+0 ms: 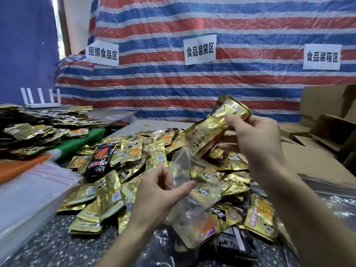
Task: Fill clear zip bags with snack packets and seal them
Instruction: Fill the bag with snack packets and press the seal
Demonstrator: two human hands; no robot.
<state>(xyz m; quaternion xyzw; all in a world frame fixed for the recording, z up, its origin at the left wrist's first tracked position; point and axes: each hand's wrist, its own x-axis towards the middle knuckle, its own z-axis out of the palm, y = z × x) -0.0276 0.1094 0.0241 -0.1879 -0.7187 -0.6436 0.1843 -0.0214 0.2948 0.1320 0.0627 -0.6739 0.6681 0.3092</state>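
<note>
**Bright, even light; warped edges**

Soft, even light fills the scene; a strip of window (54, 16) at upper left is blown out. The heap of gold foil snack packets (134, 160) throws glints. The clear plastic zip bag (189, 182) is smeared by motion blur. The red, white and blue striped tarpaulin (212, 26) bows toward the frame edges, and the speckled surface (48, 245) blurs at the bottom.

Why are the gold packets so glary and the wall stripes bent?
Head view: light glints off the gold foil snack packets; the wide-angle lens bows the red, white and blue striped tarpaulin; the clear plastic zip bag in the left hand looks blurred.
</note>
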